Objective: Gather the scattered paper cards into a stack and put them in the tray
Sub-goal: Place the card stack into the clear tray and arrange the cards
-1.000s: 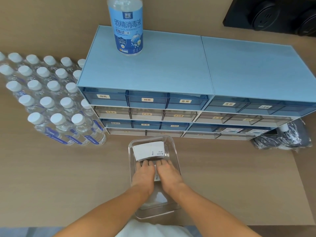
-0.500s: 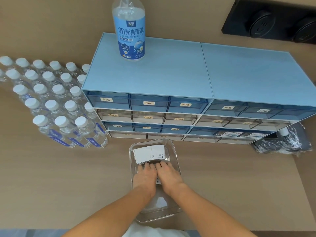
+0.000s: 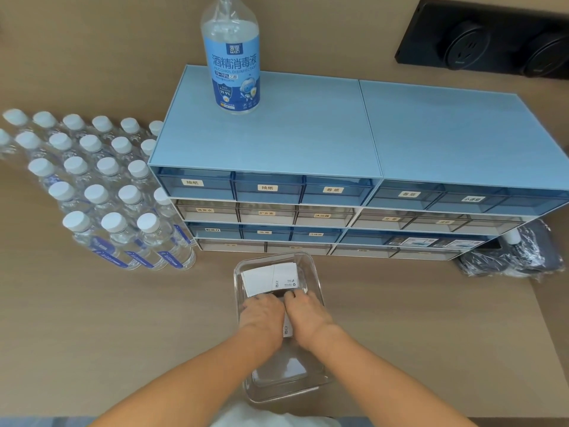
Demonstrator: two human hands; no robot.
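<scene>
Inside the clear plastic tray [image 3: 317,282], both my hands lie palm down on the paper cards [image 3: 271,278]. My left hand [image 3: 261,314] and right hand [image 3: 306,312] sit side by side, touching, fingers curled down over the near edge of the white stack; whether they pinch it or only press, I cannot tell. The cards fill the tray's far half, small print at one corner too fine to read. The tray's far rim lies just before the blue drawer cabinet [image 3: 308,143], whose drawers carry small Chinese labels. Bare tan tabletop [image 3: 123,328] lies open on either side. On the cabinet stands a clear bottle [image 3: 231,57], label reading "ALCOHOL DISINFECTANT". White-capped water bottles [image 3: 92,186] crowd the left.
</scene>
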